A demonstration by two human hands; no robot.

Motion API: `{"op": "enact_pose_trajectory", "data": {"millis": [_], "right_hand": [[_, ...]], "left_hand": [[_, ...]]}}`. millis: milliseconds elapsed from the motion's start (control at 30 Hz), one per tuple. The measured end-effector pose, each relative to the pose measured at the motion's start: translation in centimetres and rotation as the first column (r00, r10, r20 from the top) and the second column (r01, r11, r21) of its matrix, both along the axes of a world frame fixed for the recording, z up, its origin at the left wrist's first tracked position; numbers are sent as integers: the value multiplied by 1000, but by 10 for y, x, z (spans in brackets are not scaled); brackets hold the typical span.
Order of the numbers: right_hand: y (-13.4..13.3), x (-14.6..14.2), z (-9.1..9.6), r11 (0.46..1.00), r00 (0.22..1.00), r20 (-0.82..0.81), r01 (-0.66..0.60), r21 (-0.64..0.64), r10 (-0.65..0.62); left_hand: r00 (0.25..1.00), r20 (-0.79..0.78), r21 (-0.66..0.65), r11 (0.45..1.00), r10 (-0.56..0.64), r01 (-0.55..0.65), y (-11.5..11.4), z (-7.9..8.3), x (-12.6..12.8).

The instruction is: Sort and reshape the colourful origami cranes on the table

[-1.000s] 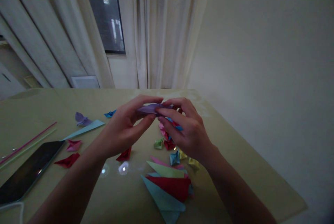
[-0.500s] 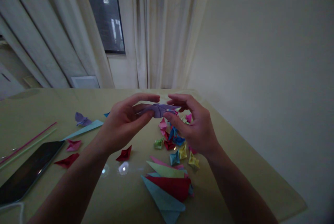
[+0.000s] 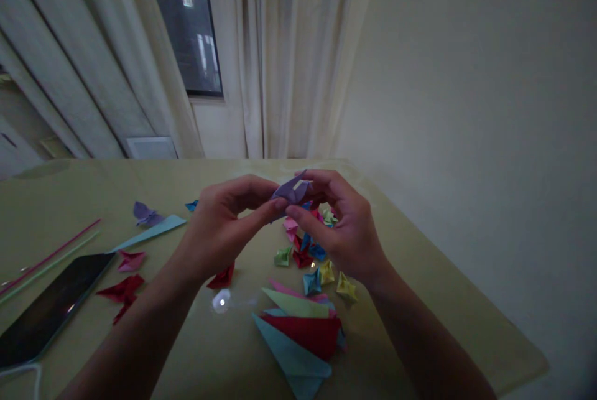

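A folded purple origami paper piece (image 3: 293, 191) is held up above the table between both hands, one pointed end tilting up to the right. My left hand (image 3: 228, 216) pinches its left side between thumb and fingers. From the other side, my right hand (image 3: 342, 216) closes on it, thumb at its lower edge and fingers behind. Below and beyond my right hand lies a cluster of small folded paper pieces, among them a blue one (image 3: 311, 283), a yellow one (image 3: 346, 288) and a green one (image 3: 282, 256). Nearer to me is a fanned stack of folded paper triangles (image 3: 303, 331).
On the left lie a dark phone (image 3: 51, 306), a pink stick (image 3: 56, 252), a green stick (image 3: 60, 261) and a light-blue folded strip (image 3: 152, 232). Another purple folded piece (image 3: 147, 214) and red folded pieces (image 3: 124, 293) are nearby. A wall (image 3: 489, 139) borders the table's right side.
The purple paper piece has turned from lying level to tilted, its right tip now raised. My fingers have closed in on it, and both hands have drawn slightly nearer each other.
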State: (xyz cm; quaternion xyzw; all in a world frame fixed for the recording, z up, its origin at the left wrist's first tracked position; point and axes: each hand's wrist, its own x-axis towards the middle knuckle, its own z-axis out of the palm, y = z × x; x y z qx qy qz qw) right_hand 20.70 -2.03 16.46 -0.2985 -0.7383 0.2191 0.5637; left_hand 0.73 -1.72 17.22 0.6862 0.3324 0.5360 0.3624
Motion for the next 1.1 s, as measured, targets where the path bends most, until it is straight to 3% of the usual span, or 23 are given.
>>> {"op": "enact_pose_trajectory", "data": {"millis": [233,467,900,1100], "right_hand": [[1,1,1,999,999,-50,15,38,-13],[1,2,3,993,996,-38,-79,-89,76],[-3,0,5,991,998,-45,34,-126,-40],[-3,-1,4,984,996,-82,19,-175,-34]], "left_hand": [[998,-4,-76,995,-68,68,-1,4,-4],[997,48,-73,995,-58,61,-2,3,-2],[999,23,-49,998,-31,33,-4,4,1],[998,11,-104,993,-56,57,-6,7,2]]}}
